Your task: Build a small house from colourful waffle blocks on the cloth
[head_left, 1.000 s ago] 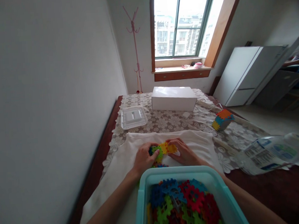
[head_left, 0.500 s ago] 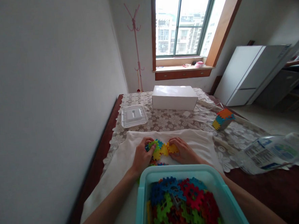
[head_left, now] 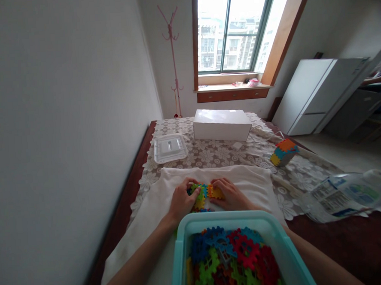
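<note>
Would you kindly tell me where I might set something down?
Tablecloth lies bare between plastic lid, box and white cloth; that cloth is bare right of the right hand. The left hand, toy pieces and tub crowd close beside it.

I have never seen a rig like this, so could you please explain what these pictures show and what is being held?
No machine is here: a person works bare-handed, filmed by one camera worn on the head, looking forward and down. Over a white cloth, the left hand holds a cluster of green, yellow and blue toothed pieces; the right hand holds a yellow part beside it. Nearest the camera is a turquoise tub of similar pieces. Beyond, on a patterned tablecloth, sit a clear lid or tray, a white box and a multicoloured block; a plastic bottle lies at the right.
</note>
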`<state>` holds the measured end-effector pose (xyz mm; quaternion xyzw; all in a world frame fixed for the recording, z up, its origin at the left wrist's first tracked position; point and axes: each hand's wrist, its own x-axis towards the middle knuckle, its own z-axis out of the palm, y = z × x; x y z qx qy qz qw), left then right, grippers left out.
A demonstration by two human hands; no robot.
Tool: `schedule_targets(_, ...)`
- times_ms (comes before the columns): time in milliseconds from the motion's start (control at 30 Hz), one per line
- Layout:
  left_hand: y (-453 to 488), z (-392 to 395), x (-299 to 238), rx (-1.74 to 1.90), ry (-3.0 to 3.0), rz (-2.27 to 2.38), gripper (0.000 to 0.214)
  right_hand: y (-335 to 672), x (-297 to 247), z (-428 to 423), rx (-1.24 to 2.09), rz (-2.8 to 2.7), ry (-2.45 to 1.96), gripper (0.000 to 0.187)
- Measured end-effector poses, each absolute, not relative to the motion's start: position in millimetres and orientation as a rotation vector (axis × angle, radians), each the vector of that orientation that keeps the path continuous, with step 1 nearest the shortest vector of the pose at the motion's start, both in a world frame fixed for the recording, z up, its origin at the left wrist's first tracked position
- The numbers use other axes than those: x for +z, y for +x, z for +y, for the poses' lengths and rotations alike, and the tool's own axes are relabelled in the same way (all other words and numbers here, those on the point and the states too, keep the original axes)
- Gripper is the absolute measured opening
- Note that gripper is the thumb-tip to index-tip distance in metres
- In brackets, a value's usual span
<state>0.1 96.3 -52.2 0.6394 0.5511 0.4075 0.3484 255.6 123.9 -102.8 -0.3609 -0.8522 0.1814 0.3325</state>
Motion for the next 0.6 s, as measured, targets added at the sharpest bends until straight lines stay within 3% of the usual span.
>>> schedule_targets(400, -1, 97, -53, 1.219, 1.411, 1.26, 0.037, 262, -98, 128, 0.222, -2.065, -0.849, 0.026)
schedule_targets(600, -2, 98, -53, 1.247, 1.55, 1.284, 0.027, 261, -89, 123, 0.209, -2.092, -0.696, 0.027)
